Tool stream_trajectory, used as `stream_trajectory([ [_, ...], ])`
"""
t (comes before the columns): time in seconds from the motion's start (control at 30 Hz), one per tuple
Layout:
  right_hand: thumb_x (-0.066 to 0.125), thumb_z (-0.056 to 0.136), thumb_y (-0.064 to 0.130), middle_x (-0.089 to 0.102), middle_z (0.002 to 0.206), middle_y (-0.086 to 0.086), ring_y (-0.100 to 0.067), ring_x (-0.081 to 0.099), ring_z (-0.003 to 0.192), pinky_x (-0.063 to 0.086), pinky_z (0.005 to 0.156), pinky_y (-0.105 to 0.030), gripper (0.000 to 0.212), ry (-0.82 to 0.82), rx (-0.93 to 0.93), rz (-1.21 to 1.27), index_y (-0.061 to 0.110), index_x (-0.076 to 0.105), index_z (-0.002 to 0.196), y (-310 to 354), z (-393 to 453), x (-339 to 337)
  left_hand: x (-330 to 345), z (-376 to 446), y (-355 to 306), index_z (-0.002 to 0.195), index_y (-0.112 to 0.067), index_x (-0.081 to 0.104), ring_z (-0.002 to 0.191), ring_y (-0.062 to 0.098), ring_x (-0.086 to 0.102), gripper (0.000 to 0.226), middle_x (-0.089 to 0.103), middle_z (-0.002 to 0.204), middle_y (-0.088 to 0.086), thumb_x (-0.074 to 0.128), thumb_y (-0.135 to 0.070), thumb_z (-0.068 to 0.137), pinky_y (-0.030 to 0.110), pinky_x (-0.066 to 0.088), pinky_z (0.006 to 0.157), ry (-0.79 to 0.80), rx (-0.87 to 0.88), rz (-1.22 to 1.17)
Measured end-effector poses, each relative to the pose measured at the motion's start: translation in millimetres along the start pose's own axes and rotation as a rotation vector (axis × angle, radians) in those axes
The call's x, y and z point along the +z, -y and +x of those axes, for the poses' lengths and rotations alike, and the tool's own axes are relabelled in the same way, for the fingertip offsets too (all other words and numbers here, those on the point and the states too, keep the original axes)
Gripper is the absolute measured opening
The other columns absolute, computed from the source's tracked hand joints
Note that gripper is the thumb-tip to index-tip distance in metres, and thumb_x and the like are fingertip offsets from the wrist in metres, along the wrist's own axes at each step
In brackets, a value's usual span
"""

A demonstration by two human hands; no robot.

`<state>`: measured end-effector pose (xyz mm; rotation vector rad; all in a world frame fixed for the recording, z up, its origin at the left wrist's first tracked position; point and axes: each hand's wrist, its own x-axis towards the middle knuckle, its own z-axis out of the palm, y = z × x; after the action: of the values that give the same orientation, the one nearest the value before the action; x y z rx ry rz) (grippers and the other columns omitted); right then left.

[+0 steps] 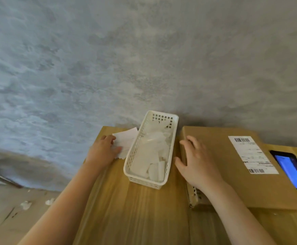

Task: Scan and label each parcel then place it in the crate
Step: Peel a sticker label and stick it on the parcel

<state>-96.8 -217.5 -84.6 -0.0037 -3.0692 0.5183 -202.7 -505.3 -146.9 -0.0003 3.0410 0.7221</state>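
Cardboard fills the right half of the wooden tabletop point(135, 209): a flat brown parcel point(223, 167) lies there with a white shipping label point(252, 154) already stuck to its top, barcodes at both ends. The right hand point(195, 161) rests on the parcel's left edge, fingers spread and nearly straight, thumb down against the side — touching, not gripping. The left hand point(105, 149) pinches a small sheaf of white label slips point(126, 142) just beside a white perforated plastic basket point(149, 152), which holds what look like peeled backing papers, though blur makes that uncertain. A black phone point(294, 172) with a lit blue screen lies partly on the parcel's right edge.

The phone is the main hazard: if the parcel is lifted or slid left with the phone on it, the phone could slip off and fall. A one-handed lift from the left edge could also let the broad, flat parcel sag or tip. The basket stands just beside the right hand, so a sideways push would knock it toward the slips, which sit near the tabletop's far left corner. Open room lies only toward the person, on the bare wood; the wall point(144, 59) closes off the far side.
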Motion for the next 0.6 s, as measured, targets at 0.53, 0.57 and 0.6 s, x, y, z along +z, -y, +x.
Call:
stream_trajectory([
  [0.53, 0.05, 0.097, 0.042, 0.021, 0.158, 0.008, -0.014, 0.018, 0.146, 0.021, 0.118, -0.034, 0.053, -0.049, 0.041, -0.006, 0.024, 0.038, 0.145, 3.2, 0.3, -0.6, 8.6, 38.1, 3.5, 0.144, -0.019, 0.041, 0.136, 0.03, 0.038, 0.056, 0.046, 0.147, 0.004, 0.051, -0.045, 0.096, 0.047, 0.033, 0.111, 0.011, 0.108, 0.075],
  [0.57, 0.05, 0.096, 0.042, 0.022, 0.158, 0.008, -0.014, 0.019, 0.146, 0.021, 0.118, -0.034, 0.053, -0.05, 0.043, -0.006, 0.024, 0.038, 0.145, 2.9, -0.1, 0.0, 9.2, 39.6, 3.8, 0.144, -0.02, 0.042, 0.135, 0.029, 0.04, 0.055, 0.048, 0.145, 0.004, 0.051, -0.044, 0.096, 0.047, 0.033, 0.11, 0.016, 0.102, 0.093],
  [0.6, 0.05, 0.096, 0.042, 0.022, 0.157, 0.008, -0.014, 0.019, 0.146, 0.021, 0.118, -0.034, 0.052, -0.052, 0.043, -0.005, 0.025, 0.039, 0.144, 2.5, -0.3, 0.7, 8.7, 40.7, 3.8, 0.143, -0.02, 0.043, 0.132, 0.028, 0.043, 0.053, 0.051, 0.141, 0.004, 0.053, -0.041, 0.095, 0.047, 0.034, 0.109, 0.008, 0.098, 0.091],
])
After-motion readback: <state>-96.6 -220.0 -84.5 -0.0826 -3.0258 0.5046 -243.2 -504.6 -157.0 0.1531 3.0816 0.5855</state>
